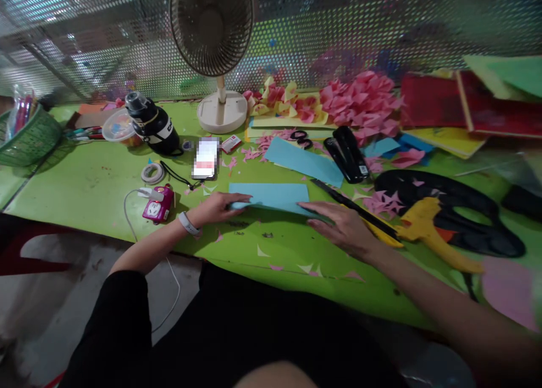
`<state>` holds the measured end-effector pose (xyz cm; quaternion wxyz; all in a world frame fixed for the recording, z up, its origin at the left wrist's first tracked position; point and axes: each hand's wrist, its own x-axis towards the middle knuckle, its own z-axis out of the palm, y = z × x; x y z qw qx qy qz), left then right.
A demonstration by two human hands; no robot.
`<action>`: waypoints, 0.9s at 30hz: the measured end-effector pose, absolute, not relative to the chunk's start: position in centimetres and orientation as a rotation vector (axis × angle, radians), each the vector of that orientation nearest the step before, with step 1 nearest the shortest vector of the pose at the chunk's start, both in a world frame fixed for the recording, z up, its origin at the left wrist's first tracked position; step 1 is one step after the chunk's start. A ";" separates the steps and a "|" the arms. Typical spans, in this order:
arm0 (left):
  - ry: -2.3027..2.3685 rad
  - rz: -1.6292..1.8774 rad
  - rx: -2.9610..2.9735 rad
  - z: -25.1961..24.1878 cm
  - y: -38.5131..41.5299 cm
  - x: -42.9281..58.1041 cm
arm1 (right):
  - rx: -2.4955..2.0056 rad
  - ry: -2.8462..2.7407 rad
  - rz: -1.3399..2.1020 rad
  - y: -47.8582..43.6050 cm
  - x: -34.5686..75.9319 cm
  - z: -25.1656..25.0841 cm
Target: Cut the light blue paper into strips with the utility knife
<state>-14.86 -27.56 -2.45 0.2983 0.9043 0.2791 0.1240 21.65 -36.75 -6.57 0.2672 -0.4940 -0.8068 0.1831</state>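
A light blue strip of paper (pixel 271 195) lies in front of me on the green table, its near edge bent or folded up. The left end of that edge is pinched by my left hand (pixel 218 207), with a pale band on the wrist. My right hand (pixel 341 227) has its fingers stretched out, and the fingertips touch the paper's near right corner. Just beyond lies a second blue sheet (pixel 305 161). A black utility knife (pixel 355 207) rests to the right of the paper, and a black stapler (pixel 347 153) sits behind it.
A fan (pixel 222 111) stands at the back beside piles of pink folded paper (pixel 359 100). On the left are a black bottle (pixel 154 122), a phone (pixel 205 157), a tape roll (pixel 152 173) and a pink power adapter (pixel 158 203). A yellow glue gun (pixel 440 235) lies right.
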 end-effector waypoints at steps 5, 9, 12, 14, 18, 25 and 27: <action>1.023 0.427 2.222 -3.2 -27.2 -14.9 | -1.487 -1.992 0.681 -36.0 21.1 -5.5; 1.123 0.561 2.271 -3.7 -27.2 -14.6 | -1.655 -1.727 0.919 -34.6 20.0 -5.3; 1.134 0.741 2.563 -3.1 -27.5 -13.8 | -1.714 -1.768 0.952 -33.7 19.7 -5.3; 0.941 0.631 2.853 -2.7 -28.1 -13.0 | -1.714 -1.829 0.883 -33.4 19.7 -5.5; 0.617 0.149 3.022 -3.1 -29.5 -11.6 | -1.721 -1.847 0.853 -33.4 19.9 -5.9; 0.675 0.080 2.952 -5.2 -30.6 -11.4 | -1.691 -2.014 0.239 -35.5 19.3 -6.0; 0.710 0.077 2.942 -5.1 -31.0 -11.4 | -1.497 -2.199 0.074 -36.4 18.9 -6.2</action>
